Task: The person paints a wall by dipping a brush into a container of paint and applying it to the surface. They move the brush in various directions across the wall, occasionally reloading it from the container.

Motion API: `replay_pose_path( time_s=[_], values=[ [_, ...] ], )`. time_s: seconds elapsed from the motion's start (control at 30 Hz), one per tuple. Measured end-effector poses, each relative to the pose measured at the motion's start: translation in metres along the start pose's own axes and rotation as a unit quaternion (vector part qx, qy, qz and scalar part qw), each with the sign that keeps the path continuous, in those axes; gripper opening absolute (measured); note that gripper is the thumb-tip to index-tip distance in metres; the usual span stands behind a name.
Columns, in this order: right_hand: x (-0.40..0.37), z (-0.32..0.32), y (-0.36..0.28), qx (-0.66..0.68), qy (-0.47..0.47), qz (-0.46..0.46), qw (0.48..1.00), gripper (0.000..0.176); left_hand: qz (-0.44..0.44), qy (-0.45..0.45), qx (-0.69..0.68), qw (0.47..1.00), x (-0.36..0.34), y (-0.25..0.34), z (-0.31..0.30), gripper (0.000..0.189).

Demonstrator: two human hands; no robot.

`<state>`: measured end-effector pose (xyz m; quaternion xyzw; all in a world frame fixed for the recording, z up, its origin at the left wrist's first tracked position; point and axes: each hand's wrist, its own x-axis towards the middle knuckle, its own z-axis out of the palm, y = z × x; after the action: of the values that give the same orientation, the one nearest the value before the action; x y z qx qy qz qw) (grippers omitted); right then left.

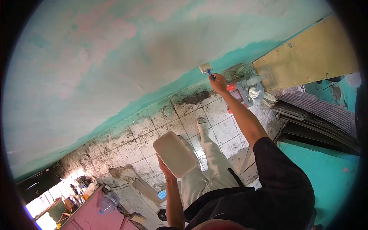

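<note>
"While the right arm stretches out straight, what does it grip?"

"The right hand [217, 82] is closed round a paint roller [206, 68], set against the wall [115, 57] just above the tiled floor [216, 111]."

"And the left?"

"With the elbow bent, the left hand [165, 168] cups a white paint tray [174, 153] from beneath."

The person wore a black short-sleeved shirt [276, 184], filling the view from four to six o'clock, the sleeve ending above the elbow. Pale beige trousers [209, 168] ran up toward the centre, ending in a light-coloured shoe [202, 126]. The right hand [218, 82] and left hand [165, 168] were bare.
</note>
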<state>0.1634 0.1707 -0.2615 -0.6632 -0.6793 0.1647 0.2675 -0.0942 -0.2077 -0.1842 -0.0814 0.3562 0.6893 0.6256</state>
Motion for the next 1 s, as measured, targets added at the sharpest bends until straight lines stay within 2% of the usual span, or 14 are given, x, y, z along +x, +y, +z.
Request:
replay_pose_path(
  time_s=[0.1, 0.2, 0.3, 0.4, 0.47, 0.5, 0.57, 0.6, 0.63, 0.73, 0.83, 0.9, 0.93, 1.0],
  values=[
    [0.03, -0.006, -0.005, 0.021, -0.007, -0.019, 1.0, 0.036, -0.001, -0.003, 0.026, 1.0, 0.0, 0.002, -0.006, 0.057],
    [0.051, -0.096, -0.097, 0.132, 0.002, 0.073, 0.989, 0.036, -0.004, -0.009, 0.043, 0.999, -0.002, -0.002, -0.004, 0.058],
    [0.047, -0.178, -0.155, 0.183, 0.089, -0.051, 0.978, 0.029, -0.014, -0.003, 0.058, 0.998, -0.015, -0.002, 0.001, 0.058],
    [0.041, -0.21, -0.198, 0.317, 0.176, -0.097, 0.927, 0.024, -0.079, 0.078, -0.06, 0.992, -0.009, -0.004, 0.014, 0.054],
    [0.058, -0.16, -0.154, 0.308, 0.15, -0.056, 0.938, 0.027, -0.073, 0.071, -0.062, 0.993, -0.003, -0.019, 0.008, 0.055],
    [0.06, -0.118, -0.128, 0.369, 0.138, -0.068, 0.917, 0.033, -0.071, 0.068, -0.062, 0.993, -0.003, -0.019, -0.003, 0.056],
    [0.045, -0.039, -0.073, 0.294, 0.168, -0.106, 0.935, 0.037, -0.068, 0.064, -0.061, 0.994, -0.001, -0.023, -0.017, 0.057],
    [0.029, -0.021, -0.059, 0.248, 0.121, -0.053, 0.96, 0.036, -0.065, 0.061, -0.058, 0.994, 0.001, -0.023, -0.025, 0.058],
    [0.022, -0.001, -0.025, 0.168, 0.019, 0.01, 0.986, 0.035, -0.063, 0.059, -0.056, 0.995, 0.005, -0.027, -0.028, 0.058],
    [0.011, 0.049, 0.052, 0.074, 0.009, 0.052, 0.996, 0.037, -0.063, 0.049, -0.058, 0.995, 0.008, -0.022, -0.049, 0.06],
    [0.036, -0.062, -0.048, 0.09, 0.025, 0.027, 0.995, 0.04, -0.059, 0.039, -0.072, 0.995, 0.014, -0.021, -0.065, 0.063],
    [0.048, -0.137, -0.108, 0.217, 0.022, 0.052, 0.975, 0.035, -0.064, 0.038, -0.083, 0.994, 0.021, -0.028, -0.068, 0.064],
    [0.049, -0.158, -0.123, 0.247, 0.074, -0.018, 0.966, 0.031, -0.065, 0.038, -0.086, 0.993, 0.021, -0.031, -0.072, 0.065],
    [0.049, -0.173, -0.147, 0.316, 0.125, -0.051, 0.939, 0.031, -0.062, 0.032, -0.091, 0.993, 0.02, -0.033, -0.084, 0.067]
  ],
)
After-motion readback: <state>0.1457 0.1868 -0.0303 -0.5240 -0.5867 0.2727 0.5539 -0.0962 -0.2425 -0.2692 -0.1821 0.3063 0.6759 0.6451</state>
